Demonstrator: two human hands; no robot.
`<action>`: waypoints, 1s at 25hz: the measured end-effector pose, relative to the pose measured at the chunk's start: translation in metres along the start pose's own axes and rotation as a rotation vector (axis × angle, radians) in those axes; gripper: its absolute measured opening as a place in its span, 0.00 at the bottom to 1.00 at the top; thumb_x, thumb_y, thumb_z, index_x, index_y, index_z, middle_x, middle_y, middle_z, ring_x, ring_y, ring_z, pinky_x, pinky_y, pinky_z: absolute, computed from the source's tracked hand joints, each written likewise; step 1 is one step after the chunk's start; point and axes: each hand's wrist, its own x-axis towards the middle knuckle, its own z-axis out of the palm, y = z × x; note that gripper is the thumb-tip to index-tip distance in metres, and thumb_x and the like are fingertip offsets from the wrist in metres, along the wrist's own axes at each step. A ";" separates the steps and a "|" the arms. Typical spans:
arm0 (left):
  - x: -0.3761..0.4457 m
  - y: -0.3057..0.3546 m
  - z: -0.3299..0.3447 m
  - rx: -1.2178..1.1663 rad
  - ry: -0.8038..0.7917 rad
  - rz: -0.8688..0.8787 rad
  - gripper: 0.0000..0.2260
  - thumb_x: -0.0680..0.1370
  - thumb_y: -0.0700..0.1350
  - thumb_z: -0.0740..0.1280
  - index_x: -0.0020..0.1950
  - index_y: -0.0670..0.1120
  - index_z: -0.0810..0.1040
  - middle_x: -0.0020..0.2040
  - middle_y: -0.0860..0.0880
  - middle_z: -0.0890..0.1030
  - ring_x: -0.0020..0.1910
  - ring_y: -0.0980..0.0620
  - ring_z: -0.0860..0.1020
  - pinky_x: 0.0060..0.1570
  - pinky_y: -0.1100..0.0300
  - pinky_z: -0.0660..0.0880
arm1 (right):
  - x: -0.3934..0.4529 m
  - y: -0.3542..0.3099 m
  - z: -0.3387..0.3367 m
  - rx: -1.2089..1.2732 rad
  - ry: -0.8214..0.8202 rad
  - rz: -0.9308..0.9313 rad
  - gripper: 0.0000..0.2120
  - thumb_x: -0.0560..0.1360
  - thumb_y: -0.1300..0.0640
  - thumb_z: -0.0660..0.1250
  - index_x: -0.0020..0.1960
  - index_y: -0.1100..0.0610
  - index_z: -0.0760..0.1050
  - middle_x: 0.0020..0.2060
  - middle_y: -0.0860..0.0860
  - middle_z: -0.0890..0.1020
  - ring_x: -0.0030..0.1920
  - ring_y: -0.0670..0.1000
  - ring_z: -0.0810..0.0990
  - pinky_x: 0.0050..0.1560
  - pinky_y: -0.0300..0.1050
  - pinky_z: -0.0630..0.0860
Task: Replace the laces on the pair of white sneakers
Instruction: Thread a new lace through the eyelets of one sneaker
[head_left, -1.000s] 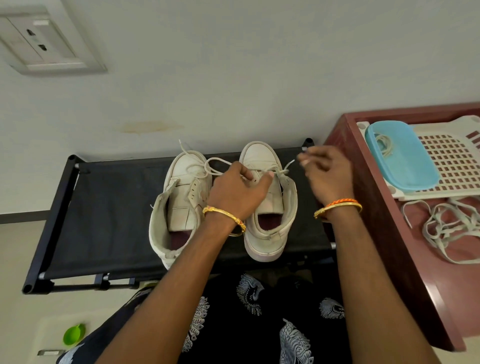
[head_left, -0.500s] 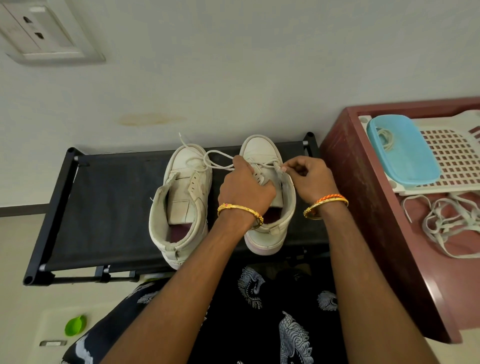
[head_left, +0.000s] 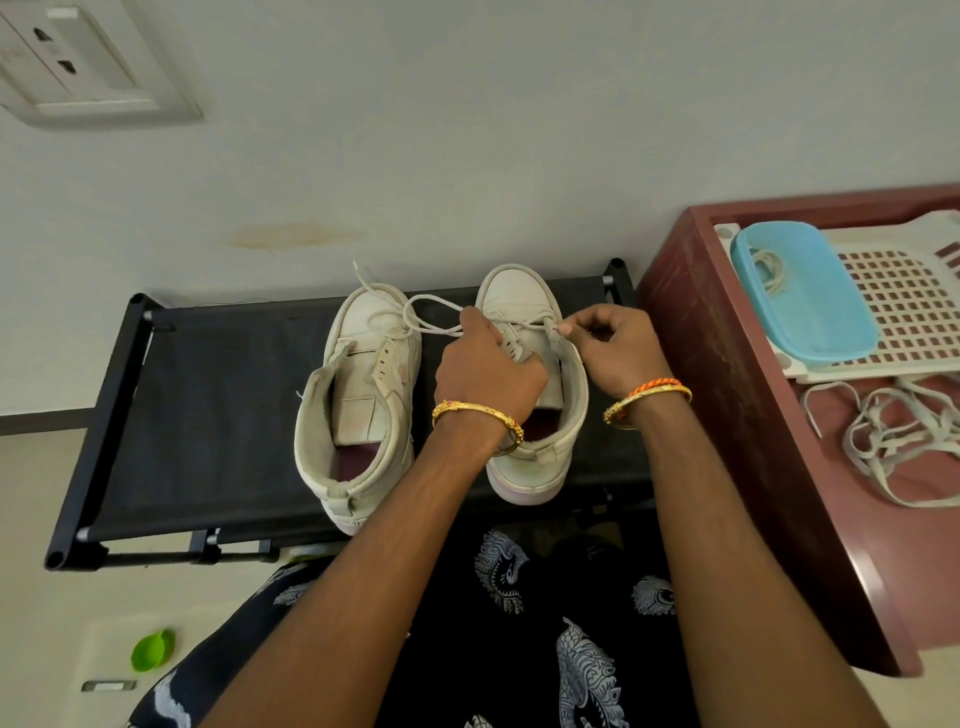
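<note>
Two white shoes (head_left: 441, 384) sit on the black rack (head_left: 218, 415). My right hand (head_left: 615, 345) pinches the lace (head_left: 431, 325) end; my left hand (head_left: 485, 371) grips the right shoe. If I tug hard, the lace could slip out.

Both forearms reach forward side by side, each wrist ringed by a bangle. The left hand (head_left: 488, 371) lies knuckles up with its fingers curled down. The right hand (head_left: 615, 348) is turned inward, thumb and forefinger pinched together at the tips.
</note>
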 end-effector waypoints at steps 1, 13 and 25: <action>0.000 0.000 0.000 0.006 0.001 -0.001 0.14 0.72 0.46 0.68 0.51 0.46 0.65 0.34 0.53 0.71 0.30 0.57 0.69 0.26 0.65 0.61 | 0.001 0.000 -0.002 0.021 0.038 0.018 0.03 0.76 0.61 0.66 0.47 0.57 0.79 0.37 0.46 0.77 0.40 0.43 0.75 0.43 0.35 0.72; 0.000 0.002 0.000 -0.016 -0.021 -0.026 0.17 0.73 0.46 0.67 0.57 0.44 0.66 0.36 0.54 0.69 0.31 0.57 0.68 0.26 0.68 0.61 | 0.003 -0.007 -0.021 0.784 0.255 0.177 0.05 0.75 0.63 0.62 0.43 0.57 0.74 0.29 0.49 0.73 0.27 0.45 0.73 0.33 0.38 0.73; 0.001 0.003 0.001 -0.002 -0.014 -0.030 0.14 0.73 0.46 0.67 0.52 0.46 0.64 0.35 0.53 0.70 0.31 0.57 0.68 0.26 0.66 0.60 | 0.000 -0.003 -0.002 0.172 0.034 0.036 0.06 0.75 0.62 0.67 0.40 0.55 0.78 0.34 0.47 0.78 0.38 0.44 0.75 0.44 0.40 0.73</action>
